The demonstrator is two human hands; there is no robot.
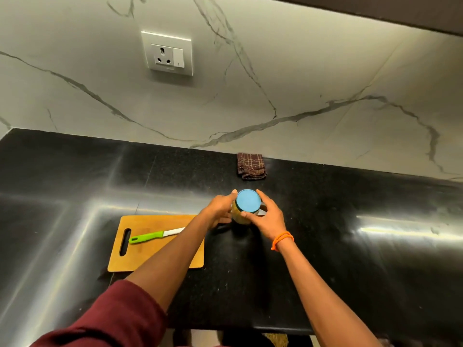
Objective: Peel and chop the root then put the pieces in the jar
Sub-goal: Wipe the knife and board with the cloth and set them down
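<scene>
From the head camera, a glass jar (242, 216) stands upright on a polished black stone counter (325, 246) speckled with fine pale grains and streaked with bright reflections. The jar's round lid (248, 200) is flat, matte and sky blue, and yellowish contents show through the clear wall beneath it. No label on the jar can be read.

The left hand (220, 209) wraps the jar's left side, fingers curled round the body with the thumb tip up near the lid's rim. The right hand (269, 217) grips the lid from the right, fingers curved over its far edge and the thumb pressed against the near edge. An orange thread band (282, 240) circles the right wrist; a maroon sleeve (112, 319) covers the left upper arm.

Just left of the jar lies a rectangular wooden cutting board (150, 254) with rounded corners, smooth honey-coloured grain and a slot handle at its left end. On it rests a knife (156, 235) with a glossy lime-green plastic handle and a pale blade pointing right, its tip hidden behind the left forearm.

Beyond the jar, against the wall, sits a folded dark-brown cloth (251, 166) woven with a light check. The wall is white marble-look slab (300, 83) with grey veins. High on it, to the left, is a white plastic socket plate (167, 53) with a rocker switch; its small print is too fine to read.
</scene>
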